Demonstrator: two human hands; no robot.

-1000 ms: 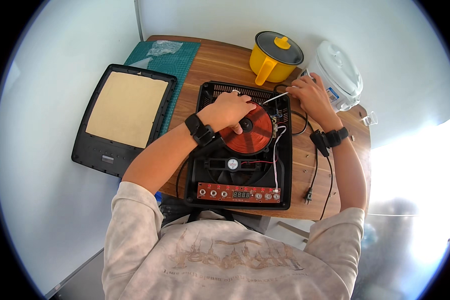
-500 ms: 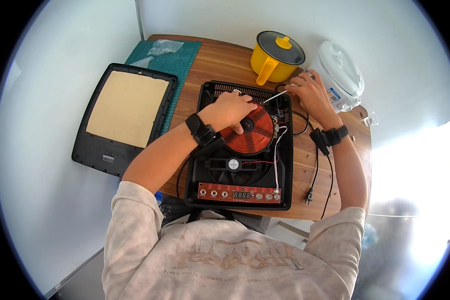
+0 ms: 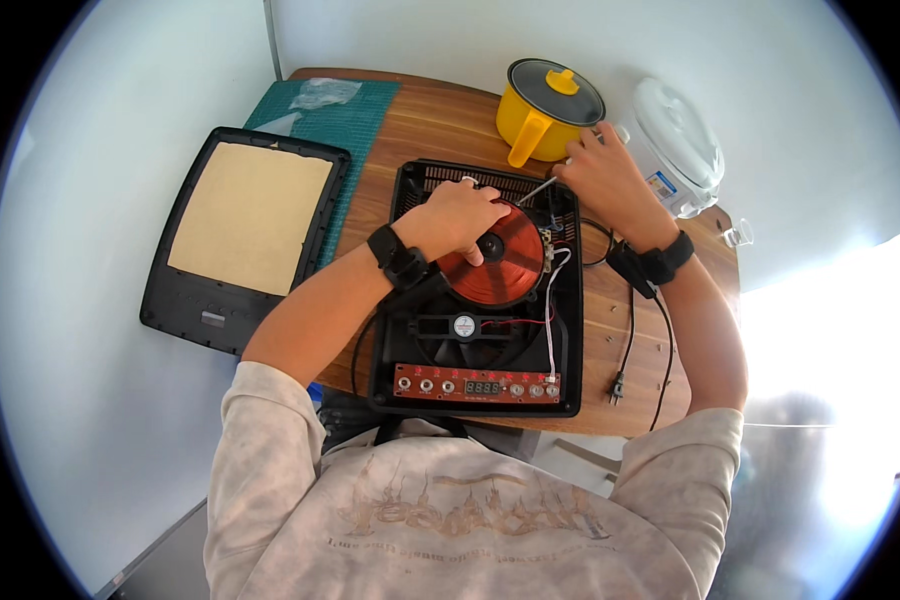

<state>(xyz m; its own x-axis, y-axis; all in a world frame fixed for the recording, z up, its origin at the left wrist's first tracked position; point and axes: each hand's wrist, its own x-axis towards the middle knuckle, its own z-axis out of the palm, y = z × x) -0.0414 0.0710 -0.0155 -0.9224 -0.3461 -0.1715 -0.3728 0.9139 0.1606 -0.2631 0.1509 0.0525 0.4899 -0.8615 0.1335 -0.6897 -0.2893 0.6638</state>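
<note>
An opened induction cooker base (image 3: 576,330) lies on the table, its round copper coil (image 3: 515,275) exposed. My left hand (image 3: 455,215) is over the coil's upper left edge, thumb near its centre and fingers curled at the far rim. My right hand (image 3: 615,185) grips a screwdriver (image 3: 538,191); its thin shaft slants down-left to the coil's far right edge. The handle is mostly hidden by my fingers, and I cannot make out where the tip sits. Nearer me in the housing are a fan (image 3: 464,326) and a red-brown circuit board (image 3: 480,387) with a display.
At left lies the cooker's black top panel (image 3: 185,305), underside up, partly on a green cutting mat (image 3: 370,110). A yellow pot (image 3: 530,115) and a white lidded appliance (image 3: 685,150) stand at the back. A plug (image 3: 618,386) with its cord and several small screws lie at right.
My right hand has shifted slightly left and tilted, bringing the screwdriver's visible shaft closer to the coil. My left hand stays in place on the coil. The view has shifted slightly.
</note>
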